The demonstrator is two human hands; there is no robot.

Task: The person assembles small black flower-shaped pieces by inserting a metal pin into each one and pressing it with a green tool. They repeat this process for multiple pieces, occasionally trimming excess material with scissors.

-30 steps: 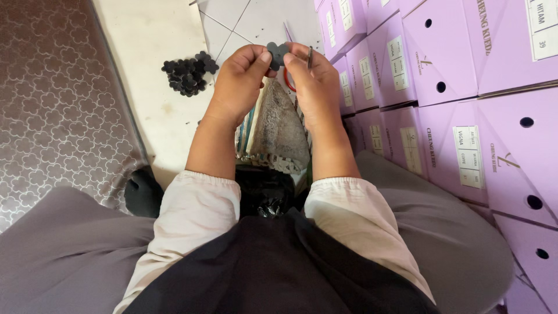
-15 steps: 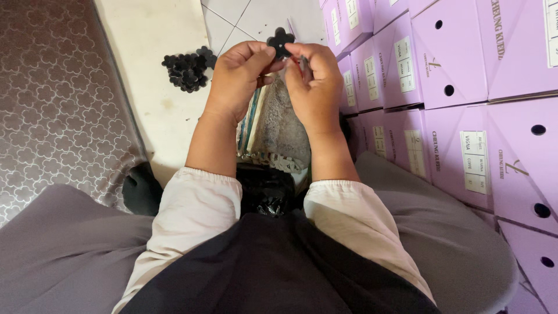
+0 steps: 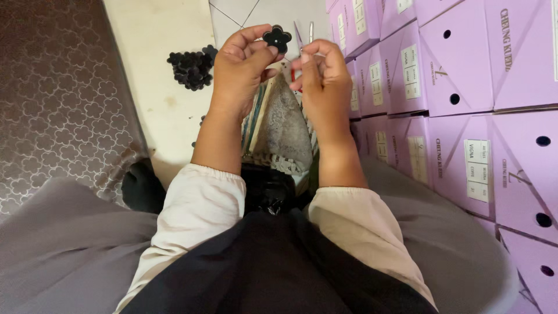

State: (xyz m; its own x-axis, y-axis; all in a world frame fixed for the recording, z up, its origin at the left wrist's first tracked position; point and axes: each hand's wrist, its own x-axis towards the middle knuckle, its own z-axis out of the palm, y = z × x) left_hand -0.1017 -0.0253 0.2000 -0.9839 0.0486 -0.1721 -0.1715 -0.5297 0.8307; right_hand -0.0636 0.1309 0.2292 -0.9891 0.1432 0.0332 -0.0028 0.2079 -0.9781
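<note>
My left hand [image 3: 243, 64] pinches a small black flower-shaped piece [image 3: 277, 38] between thumb and fingertips, held up in front of me. My right hand [image 3: 318, 72] is closed on a thin metal tool [image 3: 310, 32] with a red bit showing near the palm; its tip points up beside the flower piece. Below both hands, a stack of flat patterned pieces [image 3: 278, 125] rests on my lap. A pile of more black flower pieces [image 3: 190, 67] lies on the pale floor to the left of my left hand.
Stacked purple cardboard boxes [image 3: 453, 75] with round holes form a wall along my right. A dark patterned mat [image 3: 58, 99] covers the floor at the left. A black bag [image 3: 268, 189] sits between my knees, and a dark sock-covered foot [image 3: 142, 186] pokes out at lower left.
Both hands have risen slightly and parted a little. The flower piece now sits clear at my left fingertips, and the tool points more upright in my right hand.
</note>
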